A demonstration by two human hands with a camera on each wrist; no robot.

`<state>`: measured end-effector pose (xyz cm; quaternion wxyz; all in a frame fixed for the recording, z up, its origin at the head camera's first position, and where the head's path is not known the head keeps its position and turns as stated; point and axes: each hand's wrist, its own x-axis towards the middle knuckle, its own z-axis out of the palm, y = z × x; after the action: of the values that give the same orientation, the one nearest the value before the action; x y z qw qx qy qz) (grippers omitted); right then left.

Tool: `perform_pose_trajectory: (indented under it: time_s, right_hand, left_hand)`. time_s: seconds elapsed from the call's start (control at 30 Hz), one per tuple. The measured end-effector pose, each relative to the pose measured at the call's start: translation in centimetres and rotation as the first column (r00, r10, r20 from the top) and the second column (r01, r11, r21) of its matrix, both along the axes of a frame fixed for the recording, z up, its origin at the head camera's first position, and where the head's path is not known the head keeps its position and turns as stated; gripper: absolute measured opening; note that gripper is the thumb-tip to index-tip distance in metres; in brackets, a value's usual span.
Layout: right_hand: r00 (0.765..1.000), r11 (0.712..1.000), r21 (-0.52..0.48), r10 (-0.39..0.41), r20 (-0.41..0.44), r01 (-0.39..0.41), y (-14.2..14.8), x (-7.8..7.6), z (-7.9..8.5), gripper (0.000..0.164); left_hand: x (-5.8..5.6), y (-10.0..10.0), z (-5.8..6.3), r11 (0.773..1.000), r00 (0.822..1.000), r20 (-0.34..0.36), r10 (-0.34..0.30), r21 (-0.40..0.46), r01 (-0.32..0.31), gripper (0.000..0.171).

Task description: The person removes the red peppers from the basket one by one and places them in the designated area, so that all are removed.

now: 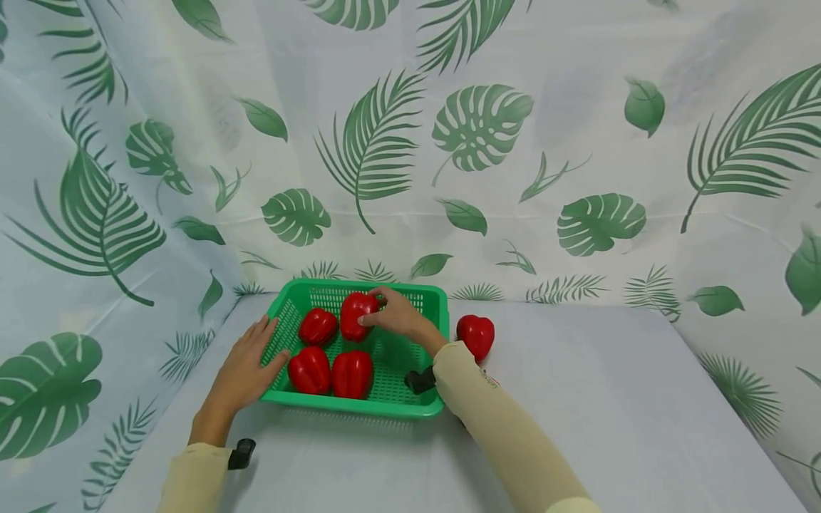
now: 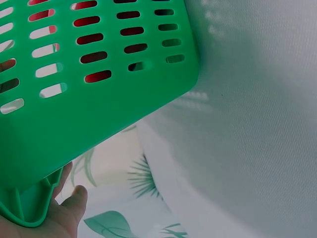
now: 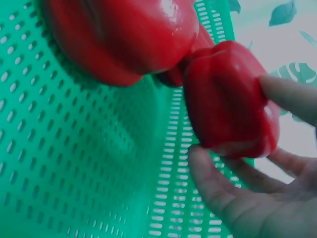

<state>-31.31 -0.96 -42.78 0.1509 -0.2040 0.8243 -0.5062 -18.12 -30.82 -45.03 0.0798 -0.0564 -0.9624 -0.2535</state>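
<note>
In the head view, a green slotted basket [image 1: 410, 410] stands on the table. My right hand [image 1: 398, 313] reaches in over its right side and grips a red bell pepper [image 1: 355, 317] with thumb and fingers. The right wrist view shows this pepper [image 3: 230, 101] held at its side and end. Three other red bell peppers lie in the basket: one at back left [image 1: 318, 326], one at front left [image 1: 309, 370] and one at front middle [image 1: 352, 375]. My left hand [image 1: 242, 367] rests at the basket's left rim, fingers fairly straight outside, thumb over the edge.
Another red bell pepper [image 1: 476, 336] sits on the white table [image 1: 616, 399] just right of the basket. The right sleeve [image 1: 507, 434] covers part of the table beside it. Leaf-printed cloth [image 1: 398, 142] rises behind and on both sides.
</note>
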Motion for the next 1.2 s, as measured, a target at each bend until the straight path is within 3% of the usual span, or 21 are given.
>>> perform_pose_trajectory:
  time_s: [0.23, 0.57, 1.2]
  right_hand:
    - [0.996, 0.991, -0.134, 0.008, 0.087, 0.004, 1.7, 0.1, 0.9, 0.065]
    - [0.997, 0.986, -0.165, 0.017, 0.076, -0.004, 4.0, 0.5, 2.6, 0.068]
    - [0.983, 0.951, -0.297, -0.037, 0.178, 0.090, 9.4, 0.8, 3.1, 0.071]
  left_hand:
    - [-0.1, 0.1, 0.0, 1.000, 1.000, -0.001, -0.008, -0.003, 0.008, 0.075]
    - [0.1, 0.0, 0.2, 0.999, 0.999, -0.015, -0.037, 0.003, 0.037, 0.074]
    - [0.1, 0.1, 0.2, 1.000, 1.000, -0.007, -0.023, -0.007, 0.023, 0.075]
